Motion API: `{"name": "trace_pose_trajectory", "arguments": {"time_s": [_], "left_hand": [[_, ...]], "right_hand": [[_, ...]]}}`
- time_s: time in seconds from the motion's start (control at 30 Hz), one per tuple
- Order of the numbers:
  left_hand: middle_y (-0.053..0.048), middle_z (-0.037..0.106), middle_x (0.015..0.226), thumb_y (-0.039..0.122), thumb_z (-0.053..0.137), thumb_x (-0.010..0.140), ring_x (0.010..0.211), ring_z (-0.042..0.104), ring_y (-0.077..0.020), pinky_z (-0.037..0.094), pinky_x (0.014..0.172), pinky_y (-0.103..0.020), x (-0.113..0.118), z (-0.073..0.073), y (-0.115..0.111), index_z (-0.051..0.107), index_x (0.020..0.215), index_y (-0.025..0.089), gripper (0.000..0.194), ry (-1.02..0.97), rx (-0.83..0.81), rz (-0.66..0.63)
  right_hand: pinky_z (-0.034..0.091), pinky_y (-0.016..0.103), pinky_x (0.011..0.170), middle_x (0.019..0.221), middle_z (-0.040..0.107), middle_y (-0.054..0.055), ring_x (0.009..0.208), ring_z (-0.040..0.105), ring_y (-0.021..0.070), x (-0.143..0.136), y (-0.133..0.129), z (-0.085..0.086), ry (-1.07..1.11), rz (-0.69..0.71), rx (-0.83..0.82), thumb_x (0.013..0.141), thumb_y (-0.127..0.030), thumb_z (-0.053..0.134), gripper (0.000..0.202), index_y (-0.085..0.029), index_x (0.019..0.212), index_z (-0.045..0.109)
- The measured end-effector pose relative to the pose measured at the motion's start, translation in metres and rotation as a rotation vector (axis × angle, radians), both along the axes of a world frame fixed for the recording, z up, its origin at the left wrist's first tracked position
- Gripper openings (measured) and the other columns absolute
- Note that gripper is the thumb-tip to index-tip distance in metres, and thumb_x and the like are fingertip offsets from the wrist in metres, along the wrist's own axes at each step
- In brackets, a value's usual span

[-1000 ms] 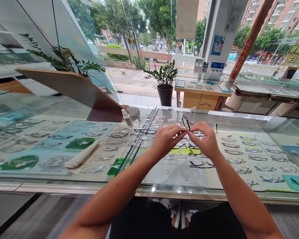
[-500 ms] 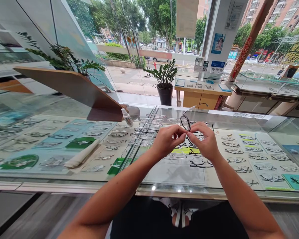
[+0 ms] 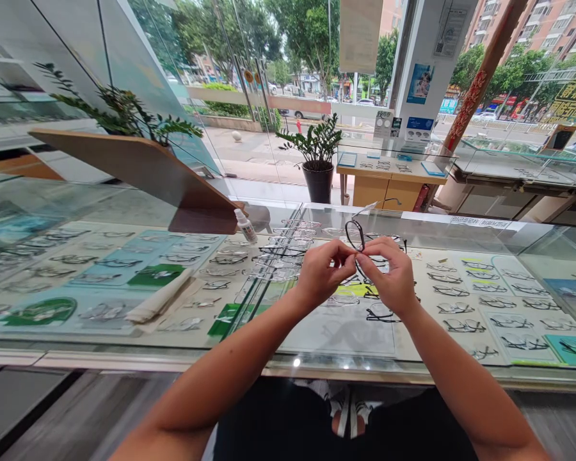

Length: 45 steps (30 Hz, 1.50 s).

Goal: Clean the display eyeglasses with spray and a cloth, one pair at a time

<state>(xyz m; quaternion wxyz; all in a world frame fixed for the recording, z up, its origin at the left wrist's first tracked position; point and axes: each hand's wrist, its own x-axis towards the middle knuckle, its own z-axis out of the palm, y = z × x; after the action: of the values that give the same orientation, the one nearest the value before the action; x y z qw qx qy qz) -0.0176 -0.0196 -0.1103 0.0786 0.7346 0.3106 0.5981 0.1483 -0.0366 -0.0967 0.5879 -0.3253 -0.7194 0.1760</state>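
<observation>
A pair of dark-rimmed glasses is held above the glass counter, one lens rim standing up over the fingertips. My left hand pinches it from the left, and my right hand pinches it from the right; the fingertips of both meet at the frame. A thin temple arm with a pale tag sticks out beyond the rim. Part of the glasses is hidden behind my right fingers. Several rows of glasses lie just past and left of my left hand.
On the glass counter stand a small white spray bottle and a tilted brown board. A folded beige cloth lies at the left. Many frames show at the right. A potted plant stands beyond the counter.
Both hands have shifted slightly left with the glasses, and the glasses have turned a little, with the far temple tip now nearer my right hand.
</observation>
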Motion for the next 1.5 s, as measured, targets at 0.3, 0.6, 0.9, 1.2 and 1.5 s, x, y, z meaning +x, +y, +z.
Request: {"name": "trace_pose_trajectory", "arguments": {"time_s": [0.3,0.6,0.9,1.2,1.5], "left_hand": [[0.002,0.071,0.063,0.013,0.068,0.088,0.05,0.058,-0.006,0.046,0.051,-0.014,-0.002,0.003,0.001,0.072,0.082,0.016,0.008,0.014,0.014,-0.049],[0.001,0.073,0.066,0.017,0.07,0.093,0.051,0.057,-0.0056,0.046,0.052,-0.014,-0.011,0.011,0.003,0.073,0.086,0.017,0.007,0.101,0.012,-0.114],[0.002,0.068,0.061,0.017,0.069,0.087,0.049,0.054,-0.0064,0.045,0.048,-0.015,-0.003,0.008,-0.004,0.069,0.078,0.017,0.009,-0.069,-0.092,-0.161],[0.003,0.066,0.066,0.014,0.065,0.086,0.052,0.053,-0.0064,0.044,0.051,-0.017,0.004,0.0,-0.007,0.066,0.082,0.018,0.006,-0.167,-0.032,-0.05],[0.004,0.045,0.062,0.034,0.054,0.103,0.057,0.04,-0.0105,0.035,0.056,-0.026,-0.013,0.005,0.008,0.05,0.071,0.02,0.034,-0.312,0.004,-0.152]], "right_hand": [[0.052,0.038,0.085,0.087,0.074,0.002,0.086,0.066,0.0195,0.001,0.002,-0.002,0.071,0.018,-0.039,0.091,-0.024,0.073,0.011,-0.024,0.08,0.072],[0.051,0.04,0.087,0.085,0.073,0.002,0.086,0.065,0.0194,0.004,0.001,0.0,0.102,0.072,-0.06,0.09,-0.023,0.074,0.011,-0.024,0.079,0.073],[0.052,0.038,0.085,0.087,0.073,0.001,0.086,0.066,0.0184,0.0,-0.001,-0.004,0.232,0.151,-0.135,0.088,-0.025,0.078,0.008,-0.026,0.08,0.077],[0.055,0.04,0.086,0.089,0.076,0.003,0.088,0.069,0.0201,-0.011,-0.007,-0.005,0.318,0.1,-0.163,0.086,-0.028,0.081,0.005,-0.027,0.08,0.082],[0.053,0.03,0.074,0.083,0.067,0.001,0.079,0.06,0.0144,0.025,0.008,0.016,0.583,0.325,-0.464,0.074,-0.042,0.089,0.019,-0.025,0.073,0.08]]}}
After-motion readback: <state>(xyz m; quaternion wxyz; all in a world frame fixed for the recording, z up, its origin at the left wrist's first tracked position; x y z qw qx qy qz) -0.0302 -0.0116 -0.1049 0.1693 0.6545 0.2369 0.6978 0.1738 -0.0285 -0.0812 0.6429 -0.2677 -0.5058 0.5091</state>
